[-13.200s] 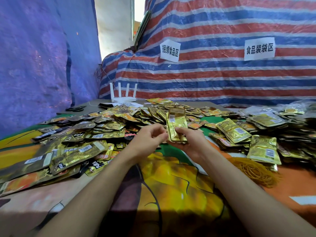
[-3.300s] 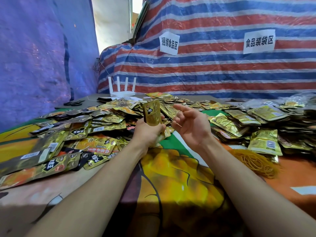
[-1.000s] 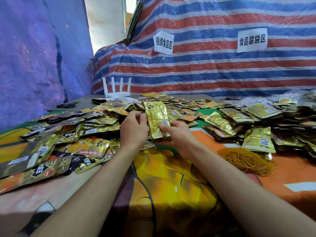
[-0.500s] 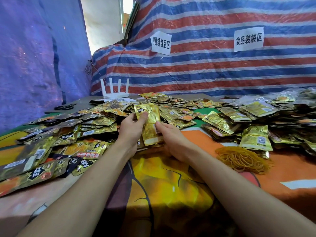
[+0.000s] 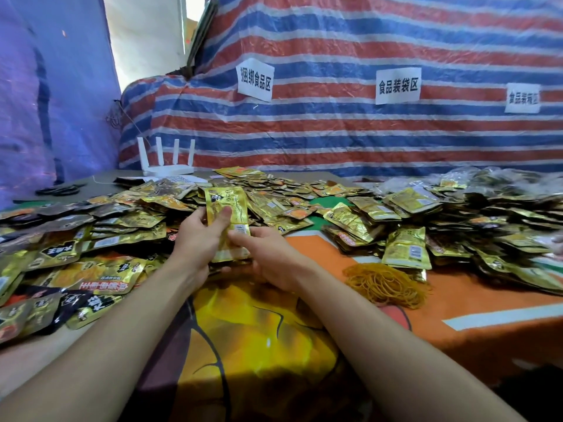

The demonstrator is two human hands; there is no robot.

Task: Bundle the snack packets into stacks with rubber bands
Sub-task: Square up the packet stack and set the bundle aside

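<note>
Left grip (image 5: 195, 236) curls round a held stack (image 5: 227, 208) of gold packets, thumb across its front. The right grip (image 5: 271, 257) pinches the stack's lower end. The stack stands nearly upright over the middle of the table (image 5: 487, 324).

One table carries everything. Loose packets (image 5: 91, 239) cover its left half and far edge, too many to count. More packets, some of them apparently stacked, (image 5: 408, 248) crowd the right side. One heap of rubber bands (image 5: 385, 284) lies toward the near right, well apart from both grips. How many packets the held stack has cannot be told.

The foil pouches look light, limp and slick, so the layers will likely slide and fan out. Squeezing across the flat faces at mid-length should keep the edges square, and leave one end free for a band.
</note>
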